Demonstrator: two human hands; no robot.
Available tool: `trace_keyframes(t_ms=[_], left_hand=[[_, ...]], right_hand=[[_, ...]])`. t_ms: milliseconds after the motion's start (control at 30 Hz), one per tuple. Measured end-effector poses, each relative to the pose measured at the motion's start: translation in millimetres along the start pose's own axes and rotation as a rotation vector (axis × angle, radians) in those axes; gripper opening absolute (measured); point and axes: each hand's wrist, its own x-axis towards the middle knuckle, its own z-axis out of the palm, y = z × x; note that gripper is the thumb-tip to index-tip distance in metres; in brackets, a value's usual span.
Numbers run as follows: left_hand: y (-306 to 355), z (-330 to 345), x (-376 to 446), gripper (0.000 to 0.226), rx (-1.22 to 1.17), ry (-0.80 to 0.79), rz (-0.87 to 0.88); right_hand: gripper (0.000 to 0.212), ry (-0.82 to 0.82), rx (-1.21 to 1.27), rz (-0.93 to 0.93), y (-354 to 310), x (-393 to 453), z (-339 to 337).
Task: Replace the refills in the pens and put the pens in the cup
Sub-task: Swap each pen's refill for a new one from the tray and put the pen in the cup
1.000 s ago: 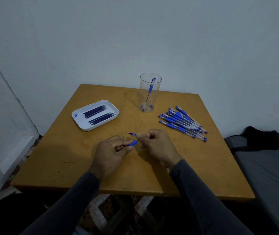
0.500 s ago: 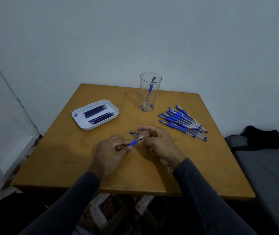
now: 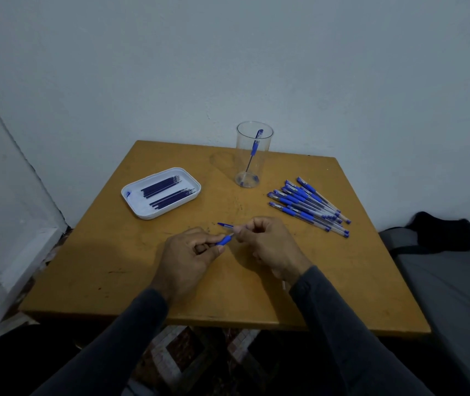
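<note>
**Both hands on one pen at the counter's middle**

Your counter (image 3: 342,281) fills the view, its wooden top backed by a pale wall. At 10 o'clock on it sits the white tray (image 3: 134,202) with two bundles of dark refills (image 3: 168,191) lying inside. At 12 o'clock the clear cup (image 3: 252,164) stands upright with one finished pen (image 3: 254,147) leaning in it. At 2 o'clock you have the pile of pens (image 3: 309,205) lying fanned on the surface, well apart from the cup. Near the centre, your left hand (image 3: 188,258) grasps the blue-gripped pen (image 3: 225,240) with curled fingers, its tip pointing toward 2 o'clock. Your right hand (image 3: 268,244) pinches at that tip with thumb and forefinger. Just beyond your knuckles, a small blue cap (image 3: 224,224) lies on the counter.
</note>
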Motion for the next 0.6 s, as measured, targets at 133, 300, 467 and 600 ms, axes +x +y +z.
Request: trace_keyframes(t_ms=[133, 300, 467, 600], left_hand=[[0, -1, 0, 0.027, 0.011, 0.003, -0.006], [0, -1, 0, 0.027, -0.009, 0.032, -0.041], [-3, -1, 1, 0.028, -0.014, 0.047, -0.067], [-3, -2, 1, 0.028, -0.018, 0.029, -0.071]], right_hand=[[0.006, 0.099, 0.061, -0.045, 1, 2, 0], [0.008, 0.277, -0.538, -0.113, 4, 12, 3], [0.021, 0.306, -0.769, -0.069, 20, 21, 18], [0.024, 0.34, -0.787, -0.078, 29, 22, 26]])
